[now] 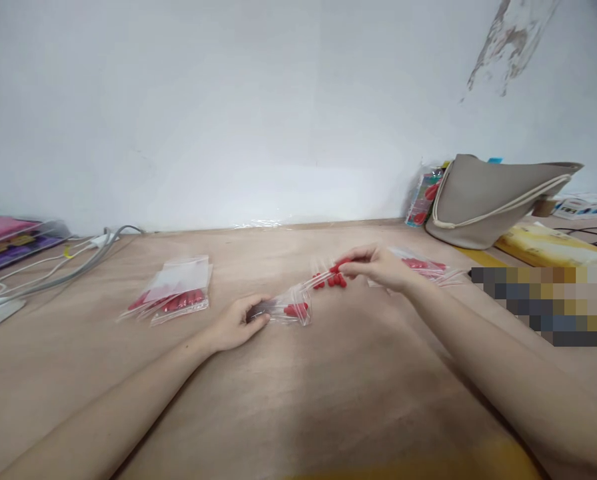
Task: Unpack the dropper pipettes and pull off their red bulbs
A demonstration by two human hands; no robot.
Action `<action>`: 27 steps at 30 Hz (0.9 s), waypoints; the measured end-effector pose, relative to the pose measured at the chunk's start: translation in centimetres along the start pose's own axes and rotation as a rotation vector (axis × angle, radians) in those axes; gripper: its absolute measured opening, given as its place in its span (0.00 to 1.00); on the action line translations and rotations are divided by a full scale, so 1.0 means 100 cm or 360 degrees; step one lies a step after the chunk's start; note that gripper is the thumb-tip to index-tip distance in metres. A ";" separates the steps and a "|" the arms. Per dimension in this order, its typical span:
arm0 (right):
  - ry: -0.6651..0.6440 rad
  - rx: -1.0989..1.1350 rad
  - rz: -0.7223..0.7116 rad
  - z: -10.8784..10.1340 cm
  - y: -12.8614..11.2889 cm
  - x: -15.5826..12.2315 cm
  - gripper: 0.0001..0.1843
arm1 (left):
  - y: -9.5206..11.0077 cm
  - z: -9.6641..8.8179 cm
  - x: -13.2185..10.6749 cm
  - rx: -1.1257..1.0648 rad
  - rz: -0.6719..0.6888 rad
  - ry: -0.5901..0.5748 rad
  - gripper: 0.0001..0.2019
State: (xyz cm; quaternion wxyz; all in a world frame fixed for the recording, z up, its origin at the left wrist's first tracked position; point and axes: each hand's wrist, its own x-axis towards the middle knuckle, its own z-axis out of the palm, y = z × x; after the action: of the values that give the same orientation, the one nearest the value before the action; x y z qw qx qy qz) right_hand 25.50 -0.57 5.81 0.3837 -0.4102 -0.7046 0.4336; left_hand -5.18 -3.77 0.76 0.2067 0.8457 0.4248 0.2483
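My left hand is closed on the left end of a clear plastic bag lying on the table. Inside the bag show thin white sticks with red ends. My right hand pinches a few more red-ended white sticks by their red ends, their pale stems pointing down-left to the bag's right end. Whether the stem tips are inside the bag I cannot tell. Just below and behind the right fingers lies a loose group of red-ended sticks.
Filled clear bags lie stacked at the left, others behind my right wrist. A grey bag and a yellow package stand at the back right. Cables run along the left side, and a wall closes the back.
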 end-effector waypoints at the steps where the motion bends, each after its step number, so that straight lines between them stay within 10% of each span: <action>1: 0.0184 -0.0045 -0.0001 -0.009 -0.001 -0.001 0.15 | 0.000 0.000 0.000 0.0001 -0.0010 0.0007 0.17; 6: 0.0941 -0.0649 -0.0273 -0.020 0.029 -0.005 0.15 | 0.000 0.001 0.001 0.0022 -0.0025 0.0019 0.18; 18: 0.0280 -0.1609 -0.0160 0.006 0.051 -0.012 0.11 | -0.004 0.001 0.000 0.0095 0.0086 0.0023 0.17; 27: 0.0615 -0.1697 -0.0280 0.014 0.037 -0.014 0.10 | 0.005 0.000 -0.001 0.0136 0.0125 0.0081 0.20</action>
State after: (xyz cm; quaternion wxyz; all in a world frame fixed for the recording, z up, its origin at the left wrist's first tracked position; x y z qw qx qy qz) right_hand 25.68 -1.25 1.69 0.2802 -0.5587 -0.7744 -0.0982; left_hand -4.91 -4.12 1.03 0.1497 0.8632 0.4066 0.2592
